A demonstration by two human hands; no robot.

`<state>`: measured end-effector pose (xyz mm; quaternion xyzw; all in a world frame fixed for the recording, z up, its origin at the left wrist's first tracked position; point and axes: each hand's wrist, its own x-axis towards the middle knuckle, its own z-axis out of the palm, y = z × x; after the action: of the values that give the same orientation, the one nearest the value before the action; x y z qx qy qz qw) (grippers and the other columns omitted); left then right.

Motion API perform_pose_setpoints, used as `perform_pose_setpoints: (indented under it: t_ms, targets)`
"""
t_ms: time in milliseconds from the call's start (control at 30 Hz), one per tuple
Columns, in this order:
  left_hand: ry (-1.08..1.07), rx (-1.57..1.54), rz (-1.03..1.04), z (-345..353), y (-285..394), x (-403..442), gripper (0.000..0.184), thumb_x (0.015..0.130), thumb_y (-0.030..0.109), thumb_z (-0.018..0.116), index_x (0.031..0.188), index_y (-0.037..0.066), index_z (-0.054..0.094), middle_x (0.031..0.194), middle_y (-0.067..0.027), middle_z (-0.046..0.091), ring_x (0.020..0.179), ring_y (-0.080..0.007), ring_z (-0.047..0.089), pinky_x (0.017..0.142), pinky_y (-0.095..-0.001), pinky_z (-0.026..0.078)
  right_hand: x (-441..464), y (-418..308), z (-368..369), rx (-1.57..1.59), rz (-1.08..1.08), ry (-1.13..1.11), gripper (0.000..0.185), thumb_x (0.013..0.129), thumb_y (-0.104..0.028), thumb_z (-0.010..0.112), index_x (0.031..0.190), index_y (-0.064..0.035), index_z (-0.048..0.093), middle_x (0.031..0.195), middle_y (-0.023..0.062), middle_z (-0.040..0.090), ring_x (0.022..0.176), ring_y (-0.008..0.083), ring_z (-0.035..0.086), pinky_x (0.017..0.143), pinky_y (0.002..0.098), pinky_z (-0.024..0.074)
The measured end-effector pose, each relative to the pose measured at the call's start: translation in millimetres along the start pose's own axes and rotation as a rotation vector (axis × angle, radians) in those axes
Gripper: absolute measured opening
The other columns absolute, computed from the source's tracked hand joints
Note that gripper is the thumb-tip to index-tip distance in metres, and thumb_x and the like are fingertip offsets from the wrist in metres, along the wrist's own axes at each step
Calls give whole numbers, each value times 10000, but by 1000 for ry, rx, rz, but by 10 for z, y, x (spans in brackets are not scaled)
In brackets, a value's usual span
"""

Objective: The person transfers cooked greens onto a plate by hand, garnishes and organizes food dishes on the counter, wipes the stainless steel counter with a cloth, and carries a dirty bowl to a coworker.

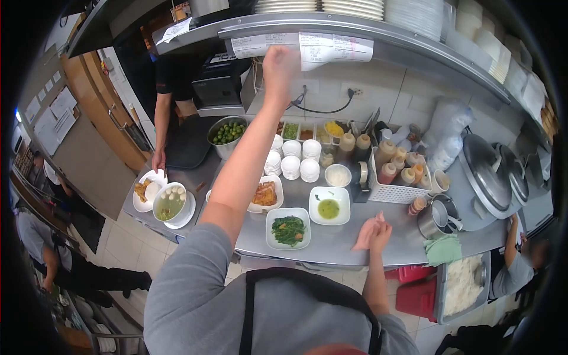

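Observation:
Raised at the end of an outstretched arm, my left hand (pixel 280 68) is at the printed paper tickets (pixel 336 48) hanging from the metal shelf edge. Its fingers are bent closed and partly blurred; what is between them cannot be made out. Low over the counter front, my right hand (pixel 380 235) is closed on a pink slip (pixel 365 232). To its left are a square white bowl of green liquid (pixel 328 207) and a white dish of cooked greens (pixel 288 231). A dish of reddish-brown food (pixel 264 194) is partly behind my left forearm.
Stacked white cups (pixel 290 167), a white basket of sauce bottles (pixel 402 190) and metal pots (pixel 436 216) line the counter (pixel 254 239). At left, a co-worker's hand (pixel 158 161) touches a white plate (pixel 142 204) beside a soup bowl (pixel 170 203). A rice bin (pixel 441 296) stands lower right.

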<state>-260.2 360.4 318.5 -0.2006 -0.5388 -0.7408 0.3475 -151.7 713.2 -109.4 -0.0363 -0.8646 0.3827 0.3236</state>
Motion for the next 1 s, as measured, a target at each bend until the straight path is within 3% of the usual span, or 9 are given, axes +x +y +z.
perform_pose_setpoints:
  t_ms: [300,500,567,700,767,800,833,933,1000]
  targets:
    - [-30,-157,-88,71,99,130,154,783,53,545,877,73,424,860,-93,582,700,-159,582,624,-268,447,43,49,113,-225,-11,-89,259,741,-30,506,988,-51,579,1119,154,508,972,344,483,851,389,390]
    - [-105,421,90,-120,43,49,149,712,-10,592,853,40,598,854,-38,623,763,-108,578,652,-231,444,37,47,330,-348,-215,52,318,769,-28,466,1074,-72,545,1163,146,511,1028,335,479,880,394,381]
    - [-179,560,385,-265,88,-124,183,719,-46,530,811,61,646,821,-69,627,696,-138,581,635,-245,450,63,-158,215,-243,-201,27,315,784,-34,453,1082,-73,546,1176,147,504,1041,332,476,892,389,374]
    - [-75,927,1071,-955,697,250,267,683,-75,492,859,53,646,898,-109,632,867,-256,603,781,-325,462,20,-244,159,-74,-76,-9,306,826,-57,429,1108,-67,546,1178,140,506,1069,325,465,919,369,357]
    - [159,947,1161,-1279,1264,654,289,740,-83,454,916,42,645,919,-85,627,884,-209,578,784,-293,441,70,-421,119,68,-27,-15,299,855,-87,410,1121,-30,532,1160,134,520,1055,289,477,920,338,350]
    - [240,839,1051,-1576,1472,963,279,760,-60,485,963,53,640,1009,-69,609,912,-180,562,818,-280,419,78,-482,109,205,29,-21,307,885,-117,391,1135,7,519,1142,127,534,1041,254,489,920,307,344]
    - [272,676,986,-1612,1685,1132,275,766,96,577,1032,30,597,1025,-108,585,969,-223,524,882,-314,373,71,-483,119,205,29,-23,307,885,-117,391,1135,7,519,1142,127,534,1041,254,489,920,307,344]
    - [349,642,826,-2011,1940,1869,296,726,49,579,1017,-4,589,989,-125,592,941,-219,537,832,-299,407,32,-392,140,63,33,-19,288,881,-100,397,1119,-14,535,1146,140,530,1040,270,490,927,322,341]
    - [280,402,515,-2197,1964,2350,313,676,22,597,983,-40,584,952,-153,593,889,-220,551,786,-299,423,19,-251,193,-15,-44,13,298,867,-71,419,1143,-72,532,1163,125,524,1040,299,485,907,347,368]
